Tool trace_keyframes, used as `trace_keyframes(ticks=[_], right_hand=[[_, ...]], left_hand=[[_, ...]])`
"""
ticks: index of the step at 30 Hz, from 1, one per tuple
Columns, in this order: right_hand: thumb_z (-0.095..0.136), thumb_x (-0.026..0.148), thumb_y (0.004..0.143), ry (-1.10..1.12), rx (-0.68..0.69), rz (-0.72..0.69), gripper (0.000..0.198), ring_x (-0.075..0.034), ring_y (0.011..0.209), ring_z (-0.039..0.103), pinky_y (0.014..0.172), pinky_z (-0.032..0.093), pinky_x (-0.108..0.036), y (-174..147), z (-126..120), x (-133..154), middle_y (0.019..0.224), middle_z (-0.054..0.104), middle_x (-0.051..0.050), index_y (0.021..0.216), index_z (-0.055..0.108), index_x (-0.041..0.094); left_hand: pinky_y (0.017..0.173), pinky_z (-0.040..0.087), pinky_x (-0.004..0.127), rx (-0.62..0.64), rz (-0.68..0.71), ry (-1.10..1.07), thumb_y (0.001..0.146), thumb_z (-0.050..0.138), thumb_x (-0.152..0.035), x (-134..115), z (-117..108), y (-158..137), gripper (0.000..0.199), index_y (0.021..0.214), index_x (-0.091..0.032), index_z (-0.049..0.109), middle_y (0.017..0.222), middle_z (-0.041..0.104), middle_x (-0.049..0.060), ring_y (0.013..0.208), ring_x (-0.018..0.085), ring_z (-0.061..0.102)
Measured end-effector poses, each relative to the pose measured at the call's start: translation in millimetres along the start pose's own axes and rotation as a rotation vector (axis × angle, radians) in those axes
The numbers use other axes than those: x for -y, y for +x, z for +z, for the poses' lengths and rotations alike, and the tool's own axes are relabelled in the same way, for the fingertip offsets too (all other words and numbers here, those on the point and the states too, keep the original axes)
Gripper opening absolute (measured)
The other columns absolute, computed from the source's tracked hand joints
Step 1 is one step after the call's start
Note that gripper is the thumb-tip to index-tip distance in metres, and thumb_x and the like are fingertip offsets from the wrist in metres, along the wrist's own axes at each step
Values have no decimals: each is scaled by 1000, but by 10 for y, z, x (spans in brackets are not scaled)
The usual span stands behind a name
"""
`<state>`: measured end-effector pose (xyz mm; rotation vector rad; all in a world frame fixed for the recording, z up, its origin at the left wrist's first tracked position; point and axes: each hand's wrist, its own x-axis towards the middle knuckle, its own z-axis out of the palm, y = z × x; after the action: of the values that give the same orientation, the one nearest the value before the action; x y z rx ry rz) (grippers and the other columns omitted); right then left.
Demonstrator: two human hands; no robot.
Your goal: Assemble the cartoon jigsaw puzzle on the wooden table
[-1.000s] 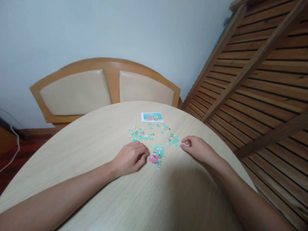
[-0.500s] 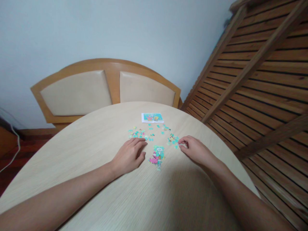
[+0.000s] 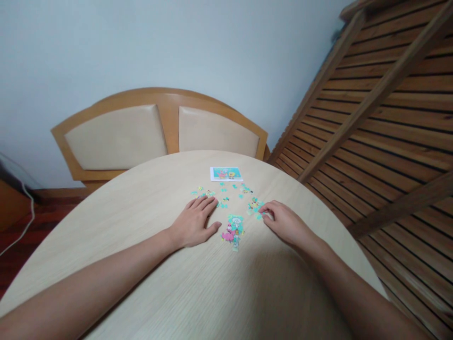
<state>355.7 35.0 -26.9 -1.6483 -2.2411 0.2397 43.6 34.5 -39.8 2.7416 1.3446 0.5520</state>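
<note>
A round, pale wooden table is shown from above, with both forearms laid across it. The left hand is pressed palm-down on the tabletop, its fingers stretched out flat and slightly spread, nothing being gripped; under and just beyond the fingertips a scatter of loose puzzle pieces is spread. Immediately to the thumb side of this hand, between the two hands, the assembled puzzle section is placed, teal with a pink figure at its lower edge, apart from both hands. The right hand is curled, its thumb and forefinger drawn together at a small cluster of teal pieces lying at its fingertips; whether a piece is actually pinched cannot be told from this view. Farther out than both hands, past the loose pieces, a reference picture card is laid flat near the far edge of the table. Behind the table a wooden bench back with two beige pads is seen against the wall, and slatted wooden panels are leaned to the side of the right hand.
</note>
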Motion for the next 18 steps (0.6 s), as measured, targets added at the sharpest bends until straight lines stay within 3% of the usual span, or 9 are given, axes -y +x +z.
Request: trace_keyframes(ticks=[5, 11, 15, 18], right_hand=[[55, 15, 88, -7, 1, -2, 22, -23, 96, 65, 88, 49, -34, -5, -2, -1, 102, 70, -9, 100, 72, 18], [53, 10, 87, -58, -59, -23, 22, -25, 101, 65, 93, 48, -39, -17, -3, 92, 104, 70, -9, 97, 72, 18], [57, 19, 93, 22, -91, -211, 18, -26, 105, 63, 95, 49, -41, -56, 38, 341, 107, 71, -9, 105, 71, 19], [62, 35, 96, 81, 24, -412, 31, -27, 118, 59, 102, 46, -44, -119, 89, 551, 125, 67, -10, 124, 67, 23]], left_hand=[[110, 43, 52, -55, 63, -89, 94, 57, -35, 0, -23, -9, 42, 131, -15, 54, 133, 62, 15, 127, 32, 55], [102, 48, 48, -67, 84, -169, 92, 57, -24, -16, -24, -19, 34, 126, -19, 56, 121, 69, 10, 114, 27, 63], [99, 50, 47, -67, 106, -194, 92, 56, -20, -40, -51, -26, 30, 122, -18, 58, 115, 72, 8, 108, 26, 66], [97, 50, 46, -75, 113, -204, 92, 57, -19, -49, -59, -32, 28, 121, -18, 60, 112, 72, 8, 106, 26, 66]])
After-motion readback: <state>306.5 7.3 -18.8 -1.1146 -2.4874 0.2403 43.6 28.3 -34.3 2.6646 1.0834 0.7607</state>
